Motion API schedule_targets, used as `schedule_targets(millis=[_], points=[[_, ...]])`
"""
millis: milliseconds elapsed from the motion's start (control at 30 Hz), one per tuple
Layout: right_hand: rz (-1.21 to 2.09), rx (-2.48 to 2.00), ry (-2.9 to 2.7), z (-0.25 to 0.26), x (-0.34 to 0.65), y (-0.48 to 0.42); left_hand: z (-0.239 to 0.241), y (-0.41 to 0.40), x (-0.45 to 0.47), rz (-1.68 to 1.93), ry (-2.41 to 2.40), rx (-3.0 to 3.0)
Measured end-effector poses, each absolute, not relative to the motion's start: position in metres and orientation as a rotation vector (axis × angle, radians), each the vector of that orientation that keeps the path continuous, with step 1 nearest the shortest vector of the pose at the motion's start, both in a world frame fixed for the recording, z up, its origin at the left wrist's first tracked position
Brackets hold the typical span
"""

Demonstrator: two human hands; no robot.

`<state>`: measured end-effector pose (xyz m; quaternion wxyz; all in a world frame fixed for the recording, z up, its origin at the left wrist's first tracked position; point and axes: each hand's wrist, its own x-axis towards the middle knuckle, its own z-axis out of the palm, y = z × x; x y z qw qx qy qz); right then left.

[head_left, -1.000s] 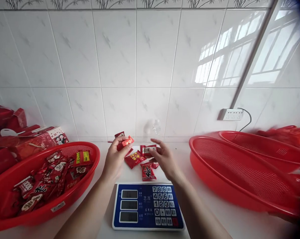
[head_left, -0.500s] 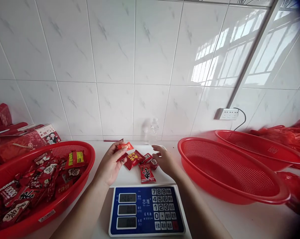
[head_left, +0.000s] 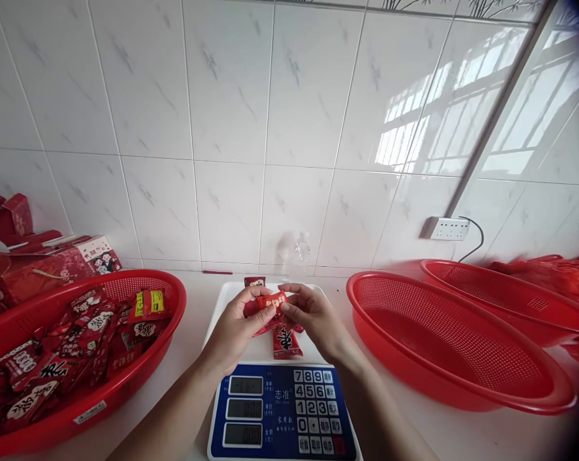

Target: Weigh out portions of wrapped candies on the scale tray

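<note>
Nearest the camera, the blue keypad panel point(head_left: 282, 416) of a weighing scale sits at the front edge of the white counter point(head_left: 196, 307). Its three display windows are on the left and the number keys on the right. Both forearms pass over the panel's outer corners.

Clearance: a narrow strip of bare counter separates the scale from the left basket point(head_left: 126, 378), a red mesh basket loaded with red wrapped packets. On the other side the rim of the empty right basket point(head_left: 462, 384) lies just beside the right forearm. A second empty red basket point(head_left: 510, 298) sits partly behind it, their rims overlapping.

The left hand point(head_left: 236, 326) and right hand point(head_left: 313, 317) meet above the scale's white platform point(head_left: 222, 307). Both are pinched on one candy packet point(head_left: 271, 299), the left hand's thumb and fingers on its left end, the right hand's on its right end. The packet is held clear of the platform. Its long axis runs left to right, close to level, with its printed face toward the camera. It is small, oblong, orange-red, with light print too small to read.

Below the hands, a red packet with a black character point(head_left: 285, 341) lies on the platform. Another red packet point(head_left: 254, 282) lies at the platform's far edge.

Farther back, a clear bottle point(head_left: 301, 246) stands against the tiled wall. Red boxes point(head_left: 54, 262) are stacked at far left, and a white power strip point(head_left: 445, 228) is on the wall at right.
</note>
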<state>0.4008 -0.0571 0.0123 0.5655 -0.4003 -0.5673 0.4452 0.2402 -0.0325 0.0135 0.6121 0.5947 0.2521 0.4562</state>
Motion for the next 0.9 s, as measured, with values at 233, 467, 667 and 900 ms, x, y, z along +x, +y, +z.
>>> schedule_targets(millis=[233,467,667,900], points=[[0.466,-1.491,-1.344,0.012,0.438,-0.050,0.016,-0.021,0.235,1.242,0.672,1.148],[0.497,-1.707,-1.650,-0.001,0.436,-0.046,0.021,-0.025,0.235,1.156,0.675,1.122],[0.336,-1.795,-1.651,-0.002,0.438,-0.045,0.022,-0.027,0.234,1.151,0.680,1.139],[0.251,-1.843,-1.854,0.000,0.437,-0.047,0.021,-0.025,0.234,1.148,0.692,1.171]])
